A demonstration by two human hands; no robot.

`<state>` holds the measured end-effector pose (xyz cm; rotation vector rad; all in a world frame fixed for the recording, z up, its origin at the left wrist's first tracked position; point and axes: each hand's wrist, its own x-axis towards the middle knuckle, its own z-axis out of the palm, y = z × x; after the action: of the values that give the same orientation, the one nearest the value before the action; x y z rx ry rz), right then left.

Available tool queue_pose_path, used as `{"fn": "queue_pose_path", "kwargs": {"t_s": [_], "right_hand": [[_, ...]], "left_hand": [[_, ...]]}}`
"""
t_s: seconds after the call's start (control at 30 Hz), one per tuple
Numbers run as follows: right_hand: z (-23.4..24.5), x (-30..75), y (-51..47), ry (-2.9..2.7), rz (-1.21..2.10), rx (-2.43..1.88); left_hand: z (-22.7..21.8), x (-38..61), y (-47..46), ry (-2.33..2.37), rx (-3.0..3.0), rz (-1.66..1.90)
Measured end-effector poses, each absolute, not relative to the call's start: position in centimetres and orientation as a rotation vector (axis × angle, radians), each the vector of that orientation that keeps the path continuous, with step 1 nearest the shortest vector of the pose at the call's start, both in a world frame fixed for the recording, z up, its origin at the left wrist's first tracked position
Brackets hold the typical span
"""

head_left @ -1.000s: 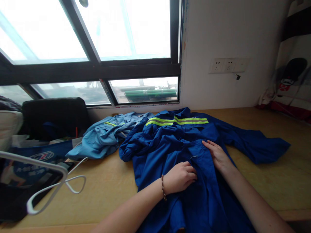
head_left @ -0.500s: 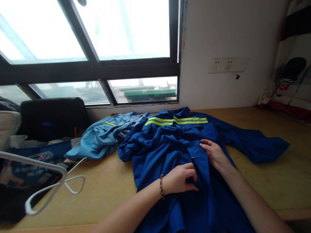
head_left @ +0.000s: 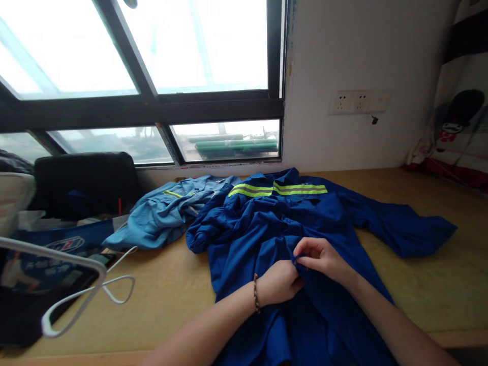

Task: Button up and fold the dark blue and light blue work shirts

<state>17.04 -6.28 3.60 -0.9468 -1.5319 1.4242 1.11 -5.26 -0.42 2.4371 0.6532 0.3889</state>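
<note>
A dark blue work jacket (head_left: 267,223) with yellow-green reflective stripes lies spread on the wooden table (head_left: 168,295). My left hand (head_left: 280,282), with a braided bracelet on the wrist, is closed on the fabric at the jacket's front. My right hand (head_left: 320,256) pinches the jacket's front edge right beside it, fingers curled. The two hands touch at the middle of the garment. The jacket's right sleeve (head_left: 404,229) stretches out flat to the right.
A light blue jacket (head_left: 163,216) lies crumpled to the left by the window. A white plastic hanger (head_left: 80,290) sits at the left edge over dark bags. A black case (head_left: 84,183) stands at back left. Wall sockets (head_left: 358,101) sit above the table.
My right hand has left its flat rest on the jacket front, come back toward me and pinched the fabric edge. My left hand has closed tighter and met it.
</note>
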Motion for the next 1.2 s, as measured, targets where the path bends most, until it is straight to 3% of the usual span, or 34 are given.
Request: {"fn": "queue_pose_path", "kwargs": {"t_s": [0.1,0.33,0.47,0.6,0.93,1.2], "right_hand": [[3.5,16.3,-6.7,-1.621,1.494,-0.929],[2.4,18.0,-4.7,-1.029,1.567,-0.991],[2.7,19.8,-4.1,-1.169,1.010,-1.216],[2.5,18.8,-5.4,-1.347,0.431,-1.352],[1.0,15.5,-6.2,-1.667,0.940,-1.265],[1.5,17.0,-5.2,-1.691,0.880,-1.234]], "left_hand": [[-0.6,1.1,-5.3,0.705,2.403,0.381],[0.2,0.9,-4.6,0.616,1.768,0.321],[1.2,0.1,-3.6,0.532,1.218,0.249],[1.7,-0.4,-3.0,0.524,1.046,0.340],[-1.0,1.4,-3.7,0.749,1.252,0.440],[0.8,0.6,-3.0,0.877,1.036,0.635]]}}
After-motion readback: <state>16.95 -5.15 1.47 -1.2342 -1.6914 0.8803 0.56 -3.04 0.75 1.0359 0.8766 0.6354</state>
